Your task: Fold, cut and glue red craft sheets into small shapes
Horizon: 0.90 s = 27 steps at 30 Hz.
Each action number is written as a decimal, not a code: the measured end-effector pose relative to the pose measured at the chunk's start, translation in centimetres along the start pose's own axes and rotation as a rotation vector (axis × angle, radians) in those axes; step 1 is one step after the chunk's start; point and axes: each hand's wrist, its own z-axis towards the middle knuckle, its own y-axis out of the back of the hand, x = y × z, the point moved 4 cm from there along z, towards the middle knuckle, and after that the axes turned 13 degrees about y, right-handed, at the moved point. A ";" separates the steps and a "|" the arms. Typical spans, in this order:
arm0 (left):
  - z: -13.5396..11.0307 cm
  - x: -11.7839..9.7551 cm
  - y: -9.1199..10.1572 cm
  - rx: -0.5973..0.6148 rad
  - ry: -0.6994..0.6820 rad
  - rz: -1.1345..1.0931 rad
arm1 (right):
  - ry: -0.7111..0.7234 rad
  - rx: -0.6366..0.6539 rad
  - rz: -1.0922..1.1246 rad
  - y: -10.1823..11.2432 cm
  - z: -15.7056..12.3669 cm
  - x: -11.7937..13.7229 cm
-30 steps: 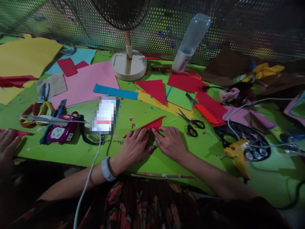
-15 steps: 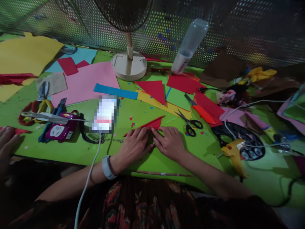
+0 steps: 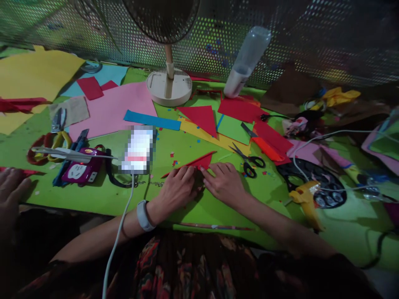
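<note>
A red craft sheet point(image 3: 204, 161), folded into a narrow triangle, lies on the green table in front of me. My left hand point(image 3: 179, 187) is closed on its lower left part, the fingers bent and pressed together. From the other side, my right hand point(image 3: 222, 180) pinches the lower edge with thumb and fingertips. The fingertips of both hands nearly meet, and they hide part of the sheet. Right of my right hand lie open black scissors point(image 3: 246, 160). A phone with a lit, blurred screen point(image 3: 139, 149) is beyond my left wrist, its white cable passing over my forearm.
Another person's hand point(image 3: 12, 187) rests at the left edge. A purple power adapter point(image 3: 84, 166) and red-yellow-handled scissors point(image 3: 51, 145) lie left. A fan point(image 3: 169, 87) and tilted bottle point(image 3: 247, 62) stand behind. A yellow glue gun point(image 3: 307, 203), a utility knife point(image 3: 268, 148) and coloured sheets lie around.
Both my hands keep hold of the red sheet and have shifted very slightly. The other person's hand at the left has come a little further into view.
</note>
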 end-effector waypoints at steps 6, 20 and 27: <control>0.0 0.1 -0.3 -0.030 0.006 -0.037 | -0.470 0.104 0.560 -0.1 0.7 -2.9; 0.2 -0.1 -0.2 -0.010 0.009 -0.060 | -0.720 0.470 1.330 -3.1 3.7 -3.6; 0.2 0.0 -0.1 0.004 -0.004 0.001 | -0.750 0.411 1.378 -2.7 1.8 -4.1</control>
